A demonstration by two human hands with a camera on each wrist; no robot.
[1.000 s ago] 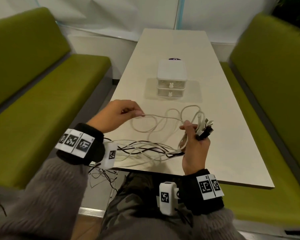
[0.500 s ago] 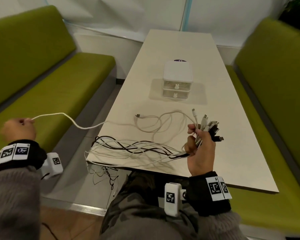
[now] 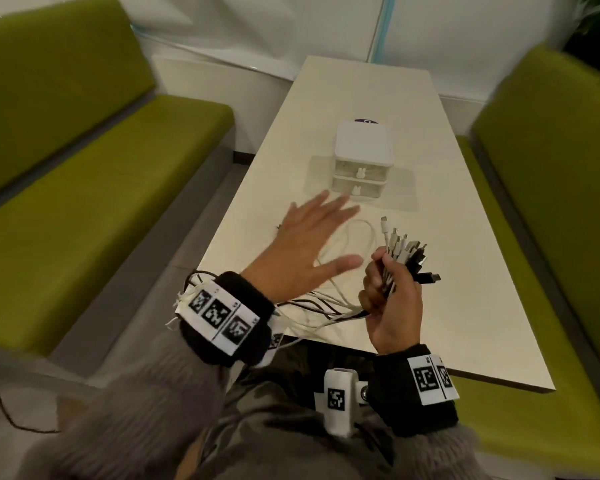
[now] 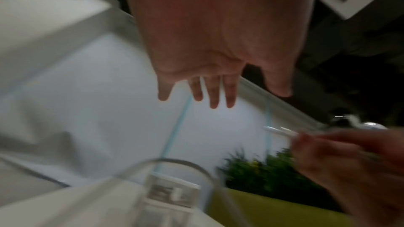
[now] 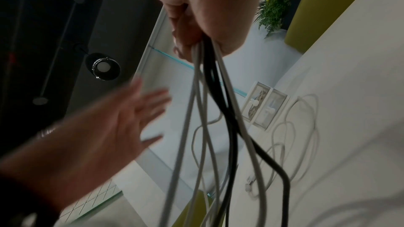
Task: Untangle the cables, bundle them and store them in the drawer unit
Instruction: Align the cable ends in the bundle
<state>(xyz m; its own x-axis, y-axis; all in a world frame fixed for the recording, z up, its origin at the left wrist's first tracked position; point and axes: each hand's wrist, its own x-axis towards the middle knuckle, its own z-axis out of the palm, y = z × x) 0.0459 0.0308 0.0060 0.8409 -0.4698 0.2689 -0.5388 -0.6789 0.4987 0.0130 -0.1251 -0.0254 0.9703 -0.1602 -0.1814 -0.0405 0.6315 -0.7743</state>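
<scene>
My right hand (image 3: 388,289) grips a bunch of white and black cables (image 3: 407,252) near their plug ends, which fan out above the fist. From the fist (image 5: 196,32) the cables (image 5: 210,127) trail down to the table's near edge and over it. My left hand (image 3: 312,237) hovers flat above the table with fingers spread and straight, holding nothing (image 4: 207,89). A loose white cable (image 3: 357,237) lies coiled on the table under and beside it. The white two-drawer unit (image 3: 362,157) stands mid-table beyond both hands, drawers closed.
The long white table (image 3: 465,271) runs away from me between two green benches (image 3: 84,220) (image 3: 551,202). A dark round thing (image 3: 366,120) peeks out behind the drawer unit. Cable ends (image 3: 194,282) hang over the near left table edge.
My left hand let go of the white cable it had pulled far out to the left and swung back over the table, open. The right hand keeps its grip on the plug ends.
</scene>
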